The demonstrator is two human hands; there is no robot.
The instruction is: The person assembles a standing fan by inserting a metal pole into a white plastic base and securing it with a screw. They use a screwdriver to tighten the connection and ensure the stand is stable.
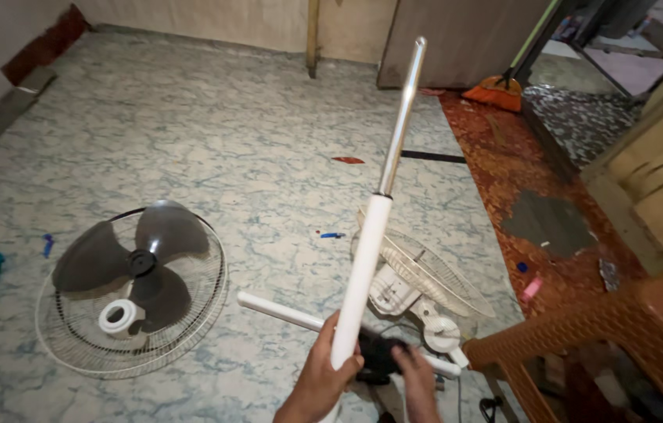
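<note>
Fan pole (364,258); smooth white tube, chrome rod

The pole's (368,258) lower end is hidden behind the hands (331,374).

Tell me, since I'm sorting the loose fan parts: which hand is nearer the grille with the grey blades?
Left. The left hand grips the white stand pole, nearer the bladed grille lying on the floor. The right hand is farther away, on a black part.

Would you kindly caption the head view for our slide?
Left hand grips a white fan pole; right hand touches a black part, fan grille nearby.
</note>
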